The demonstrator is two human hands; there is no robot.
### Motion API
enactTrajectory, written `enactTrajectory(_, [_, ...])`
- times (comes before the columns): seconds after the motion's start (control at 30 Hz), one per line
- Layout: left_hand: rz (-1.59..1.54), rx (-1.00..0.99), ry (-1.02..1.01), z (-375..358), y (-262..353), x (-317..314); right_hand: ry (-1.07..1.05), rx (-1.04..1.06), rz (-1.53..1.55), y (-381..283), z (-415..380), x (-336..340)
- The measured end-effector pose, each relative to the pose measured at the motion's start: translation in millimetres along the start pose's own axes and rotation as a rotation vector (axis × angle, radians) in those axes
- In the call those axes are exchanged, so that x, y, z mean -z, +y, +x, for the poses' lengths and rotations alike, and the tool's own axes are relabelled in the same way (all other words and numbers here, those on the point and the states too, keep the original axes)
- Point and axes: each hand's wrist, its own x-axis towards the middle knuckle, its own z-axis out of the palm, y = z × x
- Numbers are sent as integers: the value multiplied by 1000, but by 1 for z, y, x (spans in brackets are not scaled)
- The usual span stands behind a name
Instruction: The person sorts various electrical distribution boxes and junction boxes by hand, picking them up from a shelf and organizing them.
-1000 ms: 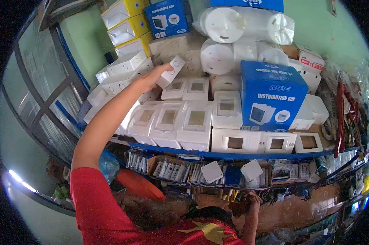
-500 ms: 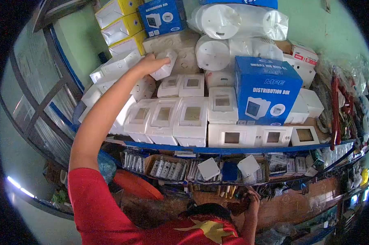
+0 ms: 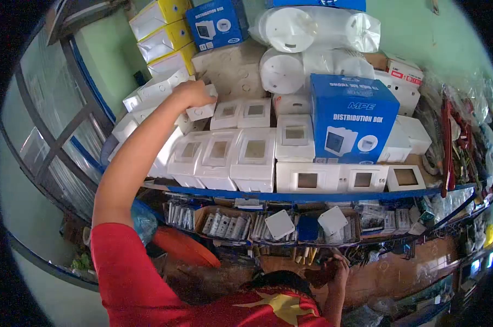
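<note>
White box (image 3: 203, 110) in grasp of left hand (image 3: 194, 94), thumb and fingers on its sides, over left rear part of upper shelf (image 3: 312, 199). Nearest: right hand (image 3: 339, 266), below shelf's front edge; cannot tell whether fingers grip anything. Along front edge: windowed white enclosures (image 3: 252, 175). Just behind, right of centre: blue distribution box (image 3: 342, 115). Left rear corner: yellow-and-white cartons (image 3: 173, 38), stacked.

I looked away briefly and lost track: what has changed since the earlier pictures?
The left hand has moved the small white box lower and slightly left, closer to the stacked white boxes. It appears to keep its hold; nothing was visibly let go. The right hand stays low, and the large blue box stands as before.
</note>
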Motion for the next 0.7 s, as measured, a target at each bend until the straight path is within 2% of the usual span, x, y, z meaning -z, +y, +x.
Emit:
enactTrajectory(0.2, [-60, -35, -78, 5, -5, -22, 50, 19, -100, -6, -3, -3])
enactTrajectory(0.33, [-190, -27, -125, 4, -10, -35, 18, 53, -27, -5, -4, -2])
enactTrajectory(0.43, [-179, -96, -381, 3, -11, -19, -48, 62, -19, 4, 3, 12])
enactTrajectory(0.5, [-197, -182, -431, 6, -18, -19, -77, 89, -34, 3, 0, 12])
enactTrajectory(0.57, [-165, -227, -470, 6, -20, -18, -13, 52, -29, -1, -5, 4])
enactTrajectory(0.7, [19, -415, -316, 5, -20, -28, 27, 25, -13, -4, -11, 0])
